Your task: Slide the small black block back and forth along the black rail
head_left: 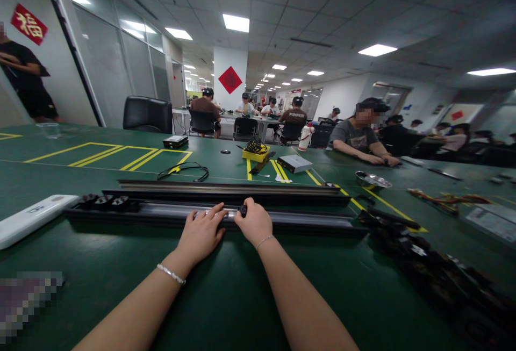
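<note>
Right hand (256, 223) pinching a small black part (243, 210) at the near black channel (314, 221), I am resting my left hand (202, 234), fingers loosely spread, across it; black blocks (120, 201) are sitting at its left end.

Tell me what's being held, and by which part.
The right hand pinches a small black piece; the exact spot gripped is too small to tell. The left hand lies over the near rail; whether it grips it cannot be told.
</note>
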{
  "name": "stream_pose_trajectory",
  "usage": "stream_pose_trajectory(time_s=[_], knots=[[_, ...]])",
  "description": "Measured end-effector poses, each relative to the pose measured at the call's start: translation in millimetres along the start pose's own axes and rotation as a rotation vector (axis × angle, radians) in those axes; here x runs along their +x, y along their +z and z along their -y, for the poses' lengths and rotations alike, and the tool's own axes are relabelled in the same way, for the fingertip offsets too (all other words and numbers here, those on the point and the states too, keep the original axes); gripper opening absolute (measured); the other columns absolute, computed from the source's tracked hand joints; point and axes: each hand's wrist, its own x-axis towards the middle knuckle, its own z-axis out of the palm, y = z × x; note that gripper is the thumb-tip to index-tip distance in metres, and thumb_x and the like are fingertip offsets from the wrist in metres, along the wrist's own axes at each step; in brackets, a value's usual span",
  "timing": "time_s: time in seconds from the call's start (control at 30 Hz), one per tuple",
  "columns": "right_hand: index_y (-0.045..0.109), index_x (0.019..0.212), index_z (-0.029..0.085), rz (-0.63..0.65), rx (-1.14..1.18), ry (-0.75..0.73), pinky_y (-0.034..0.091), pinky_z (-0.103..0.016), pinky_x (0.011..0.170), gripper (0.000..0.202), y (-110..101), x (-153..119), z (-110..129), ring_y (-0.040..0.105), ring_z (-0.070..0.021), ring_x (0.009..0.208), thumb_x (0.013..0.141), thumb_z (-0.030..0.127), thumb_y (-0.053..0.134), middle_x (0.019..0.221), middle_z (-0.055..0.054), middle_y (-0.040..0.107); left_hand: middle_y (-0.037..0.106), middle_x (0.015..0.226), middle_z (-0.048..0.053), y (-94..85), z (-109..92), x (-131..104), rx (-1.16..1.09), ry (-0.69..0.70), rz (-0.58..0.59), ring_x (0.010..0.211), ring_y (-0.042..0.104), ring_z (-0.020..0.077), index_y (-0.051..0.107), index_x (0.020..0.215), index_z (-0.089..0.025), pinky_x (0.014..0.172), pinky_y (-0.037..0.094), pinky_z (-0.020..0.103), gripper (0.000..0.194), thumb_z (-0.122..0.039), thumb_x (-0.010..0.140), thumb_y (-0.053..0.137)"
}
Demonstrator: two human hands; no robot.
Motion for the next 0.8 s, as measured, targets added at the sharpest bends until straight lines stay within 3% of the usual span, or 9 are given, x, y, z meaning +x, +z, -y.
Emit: stream_pose_trajectory(time_s=[0.57,0.8], knots=[[0.052,0.090,0.022,-0.055,-0.005,0.009,0.037,-0.026,0.065,0.020,5.5,2.6,-1.6,0.057,-0.0185,0.076,0.074,0.035,0.050,0.078,-0.004,0.061,0.041,0.140,-0.001,2.5,2.6,-0.3,0.006,0.023,-0.019,0.108,0.053,0.0236,0.046,0.123,-0.031,0.094,0.031,0.046,0.043,-0.032,0.080,0.045],[0.052,0.091,0.020,-0.065,-0.002,0.018,0.037,-0.026,0.070,0.022,5.7,1.4,-0.1,0.057,-0.0187,0.082,0.073,0.032,0.052,0.082,-0.005,0.063,0.042,0.139,0.000,2.6,1.5,0.0,0.013,0.017,-0.029,0.106,0.054,0.0230,0.044,0.125,-0.032,0.093,0.031,0.045,0.046,-0.032,0.079,0.046]])
